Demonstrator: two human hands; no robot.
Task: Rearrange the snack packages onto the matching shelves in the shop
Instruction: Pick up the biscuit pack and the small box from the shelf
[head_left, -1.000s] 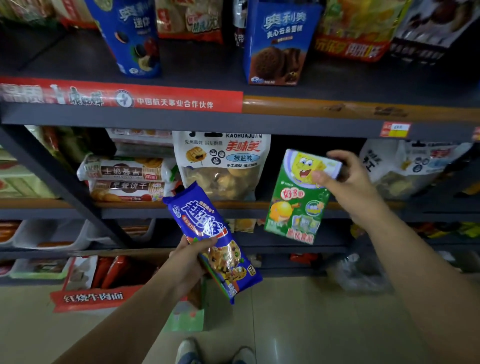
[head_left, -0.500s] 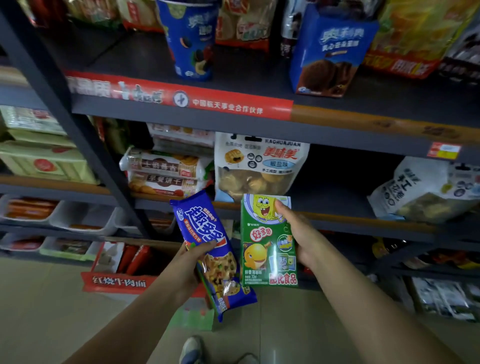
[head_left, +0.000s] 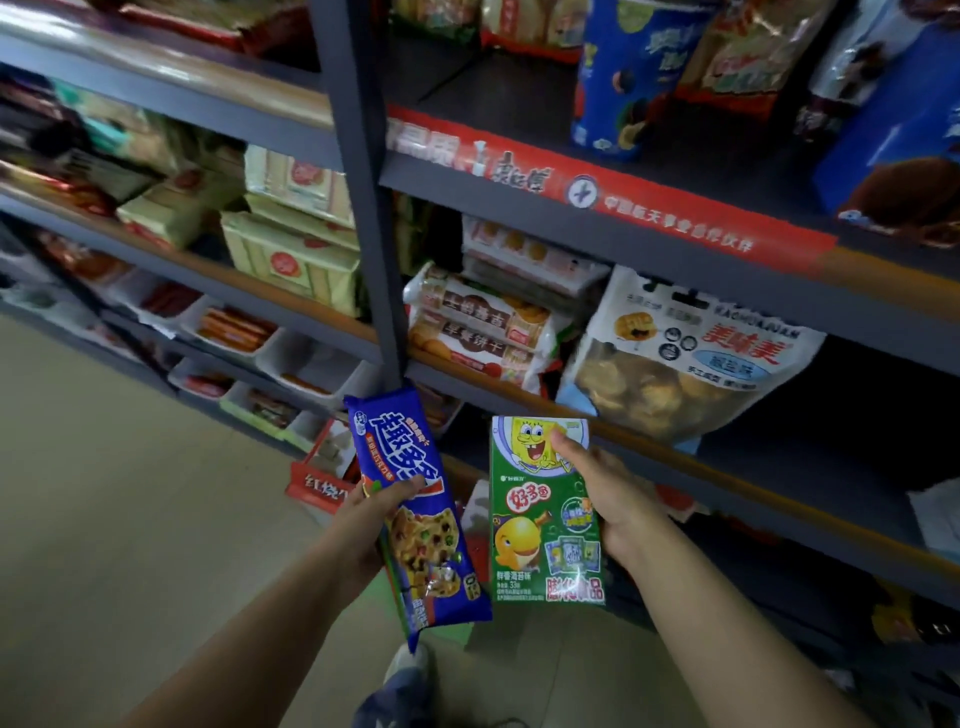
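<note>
My left hand (head_left: 371, 525) grips a long blue cookie packet (head_left: 415, 514) by its left edge, thumb across its front. My right hand (head_left: 605, 496) holds a green snack box with a yellow cartoon figure (head_left: 540, 519) by its right side, thumb on the upper front. Both packages are upright, side by side, in front of the lower shelves and apart from them. A white bag of pastries (head_left: 685, 358) and stacked biscuit rolls (head_left: 483, 322) sit on the middle shelf (head_left: 727, 462) just above my hands.
The upper shelf carries a blue cookie tub (head_left: 628, 78) and a blue cookie box (head_left: 893, 156) behind a red label strip (head_left: 597, 192). A dark upright post (head_left: 363, 208) divides the bays. Green boxes (head_left: 296, 260) fill the left bay. Beige floor lies at the left.
The view has swung left and nearer to the shelves. My right hand has brought the green box down from the middle shelf to beside the blue packet. The left hand keeps its grip.
</note>
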